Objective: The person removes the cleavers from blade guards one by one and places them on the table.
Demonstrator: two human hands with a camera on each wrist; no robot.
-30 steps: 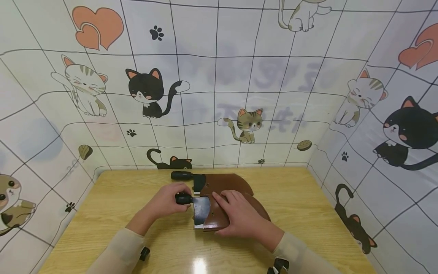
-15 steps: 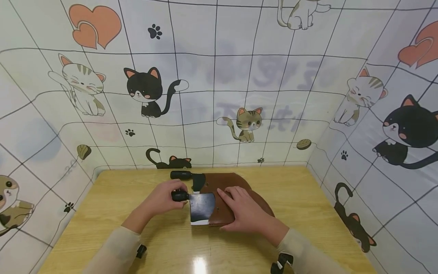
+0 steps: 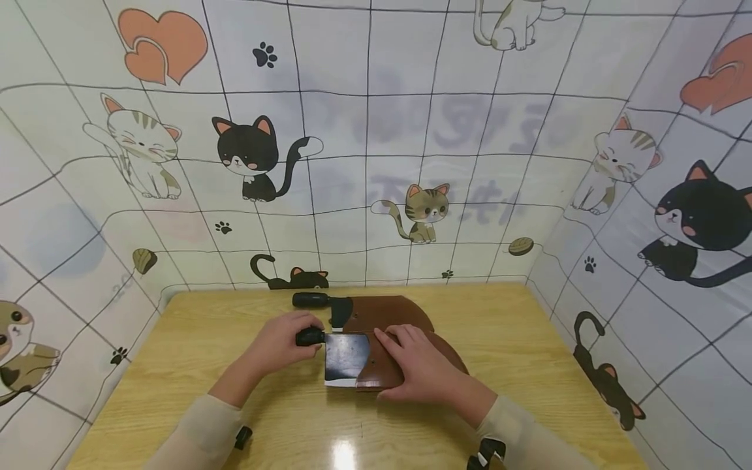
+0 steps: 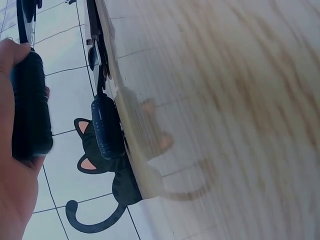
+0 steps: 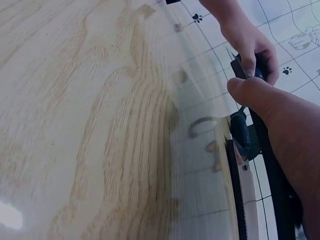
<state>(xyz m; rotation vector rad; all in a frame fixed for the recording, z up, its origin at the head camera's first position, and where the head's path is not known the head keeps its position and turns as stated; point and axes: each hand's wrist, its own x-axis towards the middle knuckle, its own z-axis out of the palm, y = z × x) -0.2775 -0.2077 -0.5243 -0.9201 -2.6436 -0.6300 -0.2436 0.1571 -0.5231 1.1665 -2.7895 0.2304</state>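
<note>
Basically, one cleaver (image 3: 346,358), held in two hands over the middle of a wooden table (image 3: 294,431). Left hand (image 3: 282,341) grasps its black handle (image 3: 309,336), fingers wrapped round it. Right hand (image 3: 422,367) grips the brown leather sheath (image 3: 383,361), index finger lying on top, thumb at the near edge. Handle end points left, rounded sheath end points right. Dark blade face shows between handle and sheath, pale strip along its near edge; rest of the blade is covered by leather. Small rivet visible on the sheath near its mouth. Both wrist views show the held cleaver up off the tabletop.

Second cleaver (image 3: 341,313) lies just behind, by the back edge of the table, same direction: black grip (image 3: 311,300) to the left, brown leather cover (image 3: 384,311) over most of it to the right. No hand on that one. Head view has the front sheath overlapping its near side; can't tell whether the two touch.

Light sleeves (image 3: 202,427) on both arms, black wrist straps (image 3: 243,437) partly visible. White wall covering (image 3: 346,124) with grid lines, cartoon cats, paw prints and orange hearts stands behind and at both sides. Bright glare spot on the wood near the front.
</note>
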